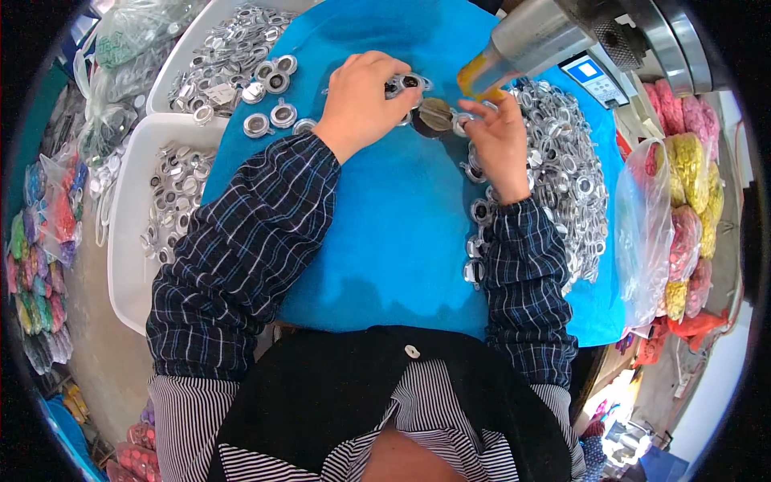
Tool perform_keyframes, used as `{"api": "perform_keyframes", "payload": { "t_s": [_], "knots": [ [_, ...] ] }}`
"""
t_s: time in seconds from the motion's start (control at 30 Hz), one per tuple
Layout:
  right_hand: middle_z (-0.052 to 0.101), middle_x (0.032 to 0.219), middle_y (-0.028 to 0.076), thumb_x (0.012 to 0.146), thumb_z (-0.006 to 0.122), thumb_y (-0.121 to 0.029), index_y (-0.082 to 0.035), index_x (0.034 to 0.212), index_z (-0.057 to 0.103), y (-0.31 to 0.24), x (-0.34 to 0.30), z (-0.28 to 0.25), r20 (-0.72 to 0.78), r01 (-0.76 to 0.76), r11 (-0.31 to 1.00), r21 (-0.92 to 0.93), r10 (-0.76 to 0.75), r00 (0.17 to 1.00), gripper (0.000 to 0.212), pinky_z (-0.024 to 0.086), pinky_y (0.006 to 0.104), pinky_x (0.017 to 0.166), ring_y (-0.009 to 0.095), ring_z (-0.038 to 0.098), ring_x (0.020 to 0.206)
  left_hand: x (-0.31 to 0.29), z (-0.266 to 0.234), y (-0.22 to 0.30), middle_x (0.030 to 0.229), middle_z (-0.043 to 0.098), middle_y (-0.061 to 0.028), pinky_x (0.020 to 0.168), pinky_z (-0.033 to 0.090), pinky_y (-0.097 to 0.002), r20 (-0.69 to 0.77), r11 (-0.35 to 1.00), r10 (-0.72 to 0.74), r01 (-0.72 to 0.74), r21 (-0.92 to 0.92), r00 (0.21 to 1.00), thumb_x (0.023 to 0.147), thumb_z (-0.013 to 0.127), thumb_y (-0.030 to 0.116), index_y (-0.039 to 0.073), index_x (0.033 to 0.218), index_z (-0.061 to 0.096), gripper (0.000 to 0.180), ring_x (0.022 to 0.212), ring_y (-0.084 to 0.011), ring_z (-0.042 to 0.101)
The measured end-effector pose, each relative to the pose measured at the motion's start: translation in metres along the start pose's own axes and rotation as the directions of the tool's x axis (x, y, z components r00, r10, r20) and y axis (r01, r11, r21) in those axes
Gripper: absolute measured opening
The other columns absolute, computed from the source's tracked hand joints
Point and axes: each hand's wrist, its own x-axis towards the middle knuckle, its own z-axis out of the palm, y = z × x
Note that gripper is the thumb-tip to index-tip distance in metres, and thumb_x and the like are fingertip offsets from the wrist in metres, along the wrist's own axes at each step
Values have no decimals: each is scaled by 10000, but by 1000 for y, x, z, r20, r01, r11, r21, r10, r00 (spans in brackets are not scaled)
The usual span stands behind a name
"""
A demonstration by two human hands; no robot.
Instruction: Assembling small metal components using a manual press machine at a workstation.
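My left hand is curled round a few small round clear-and-silver pieces, with thumb and fingers closed on them. Just right of it lies a round, brownish metal die. My right hand pinches another small round silver piece by its edge, close to the die's right side. Over the right fingertips comes the yellow-smeared tip of a metal press cylinder. Several loose round pieces lie on the blue cloth left of my left wrist.
A large heap of the same round pieces spreads under and beyond my right forearm. White bins with more pieces stand at the left. A small control panel hangs by the press. Bagged coloured goods stack at the right.
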Motion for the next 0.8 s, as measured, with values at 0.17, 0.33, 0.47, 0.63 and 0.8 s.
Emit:
{"api": "perform_keyframes", "payload": {
  "t_s": [0.17,0.33,0.47,0.63,0.8],
  "knots": [
    [559,1098,73,803,599,101,-12,1139,484,13,9,1,-43,63,972,228,-54,998,372,459,276,847,170,558,1081,1,-1,0,1005,641,-107,852,445,-416,8,1000,-11,11,-1,1000,764,686,270,52,962,687,295,970,-311,568],
    [590,1013,44,804,661,32,-18,1063,535,9,14,5,-55,9,965,-261,-24,998,293,461,242,759,116,570,951,1,0,0,1001,643,-101,859,438,-426,-5,1000,-24,24,-11,1000,761,684,281,55,958,693,300,972,-311,565],
    [607,955,21,808,689,-29,-22,1061,569,3,9,11,-62,-69,959,-275,54,997,280,454,234,718,88,559,819,1,0,-1,1009,641,-102,863,440,-425,5,999,-27,27,-30,1000,766,679,278,50,964,692,302,976,-312,565],
    [607,885,6,806,698,-69,-26,1042,593,-6,6,10,-51,1,978,-209,-12,999,262,456,240,678,83,545,736,1,-2,0,1016,640,-103,867,441,-423,12,999,-43,43,-24,999,768,677,275,47,969,691,304,981,-313,566],
    [636,863,17,801,700,-110,-28,1009,605,-35,-14,-16,143,120,731,-672,-30,989,243,464,253,653,87,575,760,0,-1,-1,1042,633,-108,874,442,-422,-12,998,-57,57,2,998,768,674,264,52,977,691,298,996,-313,562]
  ]
}}
